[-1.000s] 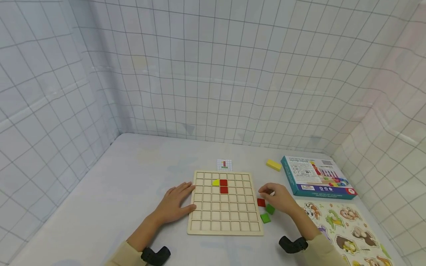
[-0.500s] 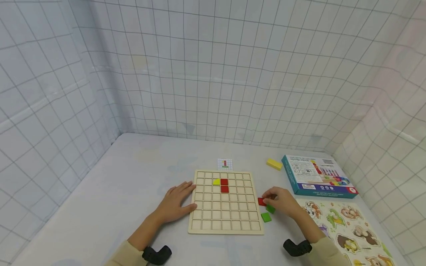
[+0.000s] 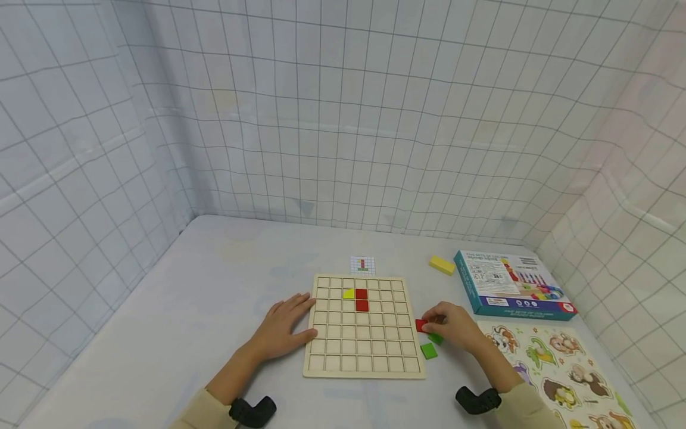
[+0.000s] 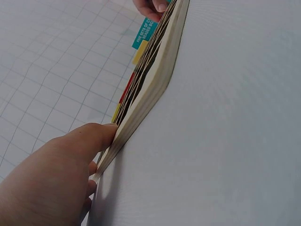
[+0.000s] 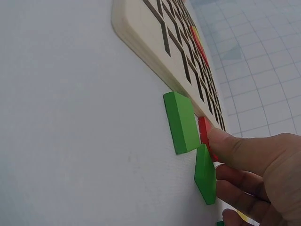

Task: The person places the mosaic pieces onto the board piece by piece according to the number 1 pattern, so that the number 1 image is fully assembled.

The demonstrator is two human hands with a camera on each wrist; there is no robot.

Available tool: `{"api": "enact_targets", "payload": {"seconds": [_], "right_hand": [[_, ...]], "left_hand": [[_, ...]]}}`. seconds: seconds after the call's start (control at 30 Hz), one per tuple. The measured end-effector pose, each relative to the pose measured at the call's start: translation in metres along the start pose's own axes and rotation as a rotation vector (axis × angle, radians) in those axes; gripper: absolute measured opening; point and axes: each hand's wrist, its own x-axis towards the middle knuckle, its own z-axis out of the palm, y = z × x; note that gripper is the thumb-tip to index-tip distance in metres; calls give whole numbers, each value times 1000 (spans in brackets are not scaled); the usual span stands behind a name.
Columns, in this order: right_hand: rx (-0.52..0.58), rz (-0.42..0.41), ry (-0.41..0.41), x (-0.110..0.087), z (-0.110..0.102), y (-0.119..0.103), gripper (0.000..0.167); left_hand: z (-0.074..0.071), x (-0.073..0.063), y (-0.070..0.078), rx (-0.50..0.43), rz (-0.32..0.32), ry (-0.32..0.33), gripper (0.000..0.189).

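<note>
Red tile (image 3: 420, 325), flat and square-edged, lies just off the gridded wooden board (image 3: 348, 331) at 3 o'clock, pinched by your right hand (image 3: 450, 325), probably for sure hold on so thin a piece, while your left hand (image 3: 281, 330), fingers relaxed, touches the board at 9 o'clock, likely steadying it.

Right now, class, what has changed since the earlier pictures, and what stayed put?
The right hand has come down to the loose red tile beside the board and grips it. The left hand stays on the board's left edge; the yellow piece and two red tiles in the board, and both green tiles, look unmoved.
</note>
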Motion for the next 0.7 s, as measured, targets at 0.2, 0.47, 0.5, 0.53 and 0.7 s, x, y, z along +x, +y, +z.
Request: {"api": "enact_targets", "payload": {"seconds": [0.2, 0.47, 0.5, 0.53, 0.7], "right_hand": [[-4, 6, 21, 1, 2, 0, 11], [4, 20, 40, 1, 3, -3, 10], [10, 20, 40, 1, 4, -4, 10], [13, 18, 40, 0, 4, -4, 10], [33, 13, 39, -2, 5, -5, 13]], "left_hand": [[0, 1, 1, 2, -12, -13, 69], [0, 1, 1, 8, -7, -14, 69], [0, 1, 1, 8, -7, -13, 69], [0, 1, 1, 9, -8, -13, 69], [0, 1, 1, 7, -5, -2, 69]]}}
